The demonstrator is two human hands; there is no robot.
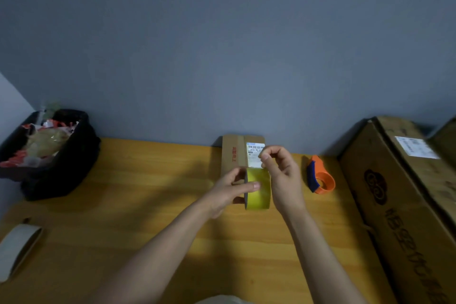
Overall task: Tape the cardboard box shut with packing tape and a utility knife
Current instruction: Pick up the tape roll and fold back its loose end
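Note:
A yellow roll of packing tape (258, 190) is held upright above the wooden table, just in front of a small cardboard box (234, 153) with a white shipping label that stands against the wall. My left hand (232, 190) grips the roll from the left, fingers across its face. My right hand (281, 173) is at the roll's right side, thumb and forefinger pinched together at the top over what looks like the tape's free end. An orange and blue tape cutter (320, 176) lies to the right of my right hand. No utility knife shows.
A large cardboard box (404, 205) with printed characters fills the right side of the table (148, 205). A black bin (56, 163) full of scraps stands at the back left. An empty cardboard tape core (17, 249) lies at the left front edge.

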